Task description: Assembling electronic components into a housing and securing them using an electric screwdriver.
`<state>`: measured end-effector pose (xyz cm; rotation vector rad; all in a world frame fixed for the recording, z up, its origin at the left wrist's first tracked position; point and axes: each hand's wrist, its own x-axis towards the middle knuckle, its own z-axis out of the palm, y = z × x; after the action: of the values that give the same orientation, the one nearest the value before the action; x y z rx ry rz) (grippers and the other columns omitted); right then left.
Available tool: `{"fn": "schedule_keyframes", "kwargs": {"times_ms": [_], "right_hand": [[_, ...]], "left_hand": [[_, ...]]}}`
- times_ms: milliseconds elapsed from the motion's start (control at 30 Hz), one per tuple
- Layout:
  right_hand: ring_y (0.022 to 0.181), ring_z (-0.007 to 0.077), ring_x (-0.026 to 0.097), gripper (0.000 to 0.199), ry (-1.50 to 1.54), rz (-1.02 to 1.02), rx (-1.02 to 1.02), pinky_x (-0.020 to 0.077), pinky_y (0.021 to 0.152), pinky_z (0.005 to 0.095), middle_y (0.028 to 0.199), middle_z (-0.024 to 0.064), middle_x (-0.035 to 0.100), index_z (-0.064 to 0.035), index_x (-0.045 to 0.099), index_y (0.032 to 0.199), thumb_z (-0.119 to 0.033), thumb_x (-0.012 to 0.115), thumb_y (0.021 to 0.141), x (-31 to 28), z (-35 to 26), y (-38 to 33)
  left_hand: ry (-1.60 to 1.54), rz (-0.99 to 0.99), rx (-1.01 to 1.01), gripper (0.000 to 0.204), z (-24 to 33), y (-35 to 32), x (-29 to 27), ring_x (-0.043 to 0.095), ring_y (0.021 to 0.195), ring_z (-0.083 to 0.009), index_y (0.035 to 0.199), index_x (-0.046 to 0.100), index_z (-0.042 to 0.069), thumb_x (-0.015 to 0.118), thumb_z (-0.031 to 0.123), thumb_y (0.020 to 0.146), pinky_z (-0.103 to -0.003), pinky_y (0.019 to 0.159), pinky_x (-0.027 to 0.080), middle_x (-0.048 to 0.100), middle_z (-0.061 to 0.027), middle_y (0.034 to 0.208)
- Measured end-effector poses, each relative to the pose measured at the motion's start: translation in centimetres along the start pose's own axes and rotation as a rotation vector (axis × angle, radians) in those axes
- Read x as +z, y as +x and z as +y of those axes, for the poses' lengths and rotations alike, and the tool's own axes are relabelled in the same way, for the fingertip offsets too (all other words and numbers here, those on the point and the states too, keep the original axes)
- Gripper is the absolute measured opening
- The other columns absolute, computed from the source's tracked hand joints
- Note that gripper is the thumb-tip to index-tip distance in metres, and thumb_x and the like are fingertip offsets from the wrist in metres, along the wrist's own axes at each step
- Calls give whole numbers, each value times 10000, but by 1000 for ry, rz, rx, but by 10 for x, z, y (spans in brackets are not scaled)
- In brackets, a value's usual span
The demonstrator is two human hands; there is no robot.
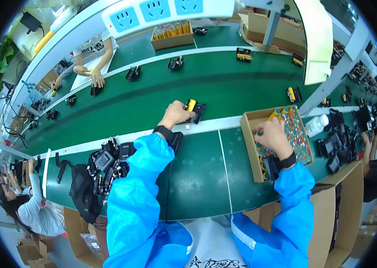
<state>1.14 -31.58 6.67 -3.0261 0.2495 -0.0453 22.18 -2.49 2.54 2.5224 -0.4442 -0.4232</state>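
Observation:
My left hand (175, 115) reaches over the white rail at the near edge of the green belt. Its fingers are closed on the near-left side of a black plastic casing (198, 117), which has a yellow cylindrical battery (191, 105) in it. My right hand (272, 135) is over an open cardboard box (252, 152) of batteries, fingers curled together; whatever they hold is hidden. One yellow battery (274, 115) shows just beyond those fingers. Many battery ends, teal with metal centres, fill the box's right side (298, 138). Bare cardboard shows along its left part.
More black casings (176, 63) stand spaced along the green belt (139, 96). Piled black parts (106, 163) lie left of my arm, others (335, 140) at the right beside a white bottle (316, 125). A socket strip (161, 13) hangs overhead. A co-worker's hands (95, 76) work across the belt.

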Motion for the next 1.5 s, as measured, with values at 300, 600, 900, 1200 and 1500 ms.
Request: {"fn": "schedule_keyframes", "kwargs": {"times_ms": [300, 600, 900, 1200, 1500], "right_hand": [[872, 221, 598, 231, 726, 595, 118, 488, 771, 312, 918, 98, 633, 3, 654, 995, -19, 754, 788, -49, 7, -80], [965, 301, 556, 451, 463, 327, 29, 453, 841, 399, 972, 113, 598, -52, 639, 1161, -35, 768, 728, -30, -18, -95], [924, 282, 536, 540, 189, 342, 19, 455, 852, 411, 964, 96, 577, -39, 598, 1250, -69, 754, 734, -19, -31, -97], [999, 171, 582, 392, 1580, 410, 149, 506, 846, 321, 1140, 76, 603, 15, 474, 1371, -118, 530, 1006, 0, 2, -109], [987, 195, 582, 477, 1818, 300, 3, 513, 826, 325, 1177, 108, 573, 62, 423, 1389, -179, 564, 1003, -54, 18, -67]], "left_hand": [[49, 1, 71, 499, -38, 159, -42, 647, 1018, -323, 1213, 659, 134, 736, 381, 786, -412, 817, 522, 676, -145, 1094], [395, 456, 129, 526, -34, 227, -3, 526, 1200, -371, 1350, 539, 295, 673, 213, 849, -519, 949, 418, 526, -170, 1276], [462, 461, 174, 257, -7, 202, -6, 494, 1193, -350, 1097, 688, 224, 691, 251, 841, -517, 947, 400, 534, -139, 1226], [388, 503, 261, 110, 19, 68, -43, 469, 1139, -332, 895, 745, 159, 689, 204, 811, -523, 937, 352, 549, -102, 1159], [258, 280, 493, 74, 61, -159, 13, 460, 1098, -329, 831, 720, 81, 694, 134, 787, -496, 909, 348, 549, -136, 1052]]}}
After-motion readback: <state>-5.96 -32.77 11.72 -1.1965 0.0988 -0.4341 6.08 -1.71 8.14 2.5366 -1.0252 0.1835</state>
